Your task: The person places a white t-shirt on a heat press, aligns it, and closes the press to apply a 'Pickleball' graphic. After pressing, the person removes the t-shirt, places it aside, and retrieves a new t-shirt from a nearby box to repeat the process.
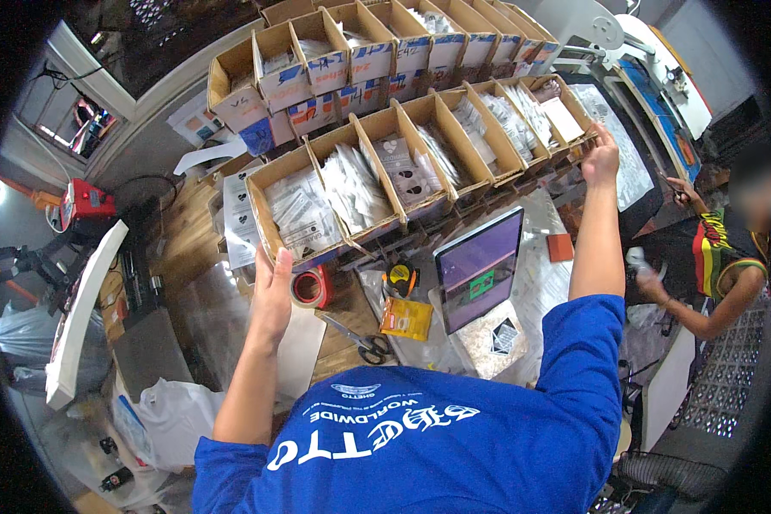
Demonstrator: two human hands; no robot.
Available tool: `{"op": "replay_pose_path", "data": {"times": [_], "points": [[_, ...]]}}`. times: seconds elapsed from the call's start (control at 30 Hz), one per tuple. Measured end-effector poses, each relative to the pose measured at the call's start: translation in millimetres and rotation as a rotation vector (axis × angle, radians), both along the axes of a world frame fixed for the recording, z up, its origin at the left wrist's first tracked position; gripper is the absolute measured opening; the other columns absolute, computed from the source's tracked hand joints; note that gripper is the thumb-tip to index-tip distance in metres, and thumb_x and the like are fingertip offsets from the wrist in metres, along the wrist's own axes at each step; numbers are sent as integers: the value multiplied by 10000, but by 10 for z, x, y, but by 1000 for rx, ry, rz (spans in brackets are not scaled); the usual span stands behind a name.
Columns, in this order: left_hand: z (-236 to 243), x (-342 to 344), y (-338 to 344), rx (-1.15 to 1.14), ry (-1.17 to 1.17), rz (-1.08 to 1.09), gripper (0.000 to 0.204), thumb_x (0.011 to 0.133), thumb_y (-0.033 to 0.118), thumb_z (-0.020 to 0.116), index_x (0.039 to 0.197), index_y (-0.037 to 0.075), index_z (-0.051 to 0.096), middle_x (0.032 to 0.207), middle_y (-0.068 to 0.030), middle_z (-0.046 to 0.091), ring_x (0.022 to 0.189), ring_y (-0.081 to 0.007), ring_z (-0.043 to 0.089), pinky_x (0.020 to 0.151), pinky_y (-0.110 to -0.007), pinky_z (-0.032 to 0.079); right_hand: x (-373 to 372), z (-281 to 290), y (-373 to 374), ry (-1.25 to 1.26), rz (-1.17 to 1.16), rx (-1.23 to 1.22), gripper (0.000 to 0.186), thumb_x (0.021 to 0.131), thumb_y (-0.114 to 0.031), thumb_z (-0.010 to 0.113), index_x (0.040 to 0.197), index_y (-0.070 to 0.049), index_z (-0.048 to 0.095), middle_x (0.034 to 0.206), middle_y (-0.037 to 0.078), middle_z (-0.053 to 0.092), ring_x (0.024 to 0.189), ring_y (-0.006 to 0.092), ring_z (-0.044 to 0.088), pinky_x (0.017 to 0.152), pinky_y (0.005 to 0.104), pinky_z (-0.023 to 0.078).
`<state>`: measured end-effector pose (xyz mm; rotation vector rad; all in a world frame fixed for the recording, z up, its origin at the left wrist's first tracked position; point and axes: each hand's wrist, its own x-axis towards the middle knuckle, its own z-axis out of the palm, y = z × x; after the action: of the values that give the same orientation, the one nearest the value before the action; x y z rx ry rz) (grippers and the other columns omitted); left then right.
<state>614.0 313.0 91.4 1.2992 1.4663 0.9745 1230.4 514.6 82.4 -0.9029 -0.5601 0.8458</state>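
A long cardboard box [364, 231], split by dividers into several open compartments, spans the space between my hands, its left end nearer me than its right. Small packets, labels and tags fill the compartments. My left hand [271, 295] is closed on its near left corner, with the far side of the grip hidden behind the cardboard. At the opposite end, my right hand [601, 158] wraps round the right edge. Behind it stand further rows of cardboard bins [278, 90] with handwriting and blue tape on their fronts.
Below the box are a red tape roll [311, 287], scissors [364, 341], a tape measure [400, 278], a yellow packet [405, 319] and a tablet [480, 270] propped up. Another person [711, 248] works at the right beside a printing press [655, 77]. A red machine [87, 206] stands left.
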Motion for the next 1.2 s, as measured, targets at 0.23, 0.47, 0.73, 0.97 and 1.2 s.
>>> {"op": "replay_pose_path", "data": {"times": [0.23, 0.47, 0.73, 0.97, 1.2], "points": [[-105, 46, -99, 173, 75, 97, 747, 1057, 415, 517, 1564, -41, 213, 1531, -235, 386, 1411, -298, 386, 1179, -380, 281, -332, 279, -212, -331, -426, -5, 106, 906, -82, 724, 970, -7, 683, 958, 54, 677, 932, 145, 614, 863, 287, 467], [347, -72, -308, 673, 331, 235, 298, 951, 161, 660, 1217, 32, 630, 1138, -162, 677, 1050, -300, 669, 912, -409, 528, -1817, 574, -1505, -457, 516, 261, 160, 958, -65, 589, 1078, 35, 625, 1192, 202, 645, 1172, 320, 597, 1062, 486, 447], [511, 198, -880, 500, 8, -93, 251, 863, 159, 744, 1039, -13, 696, 936, -184, 708, 874, -304, 713, 783, -384, 552, -3748, 292, -2476, -700, 1020, 10, 185, 879, -8, 714, 813, -34, 544, 865, 3, 545, 799, 96, 502, 719, 220, 394], [418, -158, -1115, 243, -61, 6, 217, 912, 150, 660, 1042, -8, 733, 933, -162, 742, 850, -240, 718, 762, -361, 564, -4249, 436, -2603, -700, 1088, -64, 99, 886, -106, 734, 925, -22, 700, 870, 37, 693, 779, 105, 614, 688, 280, 507], [369, -224, -1175, 87, -232, 103, 125, 944, 8, 671, 1053, -42, 707, 936, -58, 727, 858, -93, 669, 775, -259, 543, -4012, 587, -2502, -920, 826, 137, 122, 874, -112, 752, 889, 2, 711, 836, 99, 719, 763, 152, 676, 707, 303, 537]]}}
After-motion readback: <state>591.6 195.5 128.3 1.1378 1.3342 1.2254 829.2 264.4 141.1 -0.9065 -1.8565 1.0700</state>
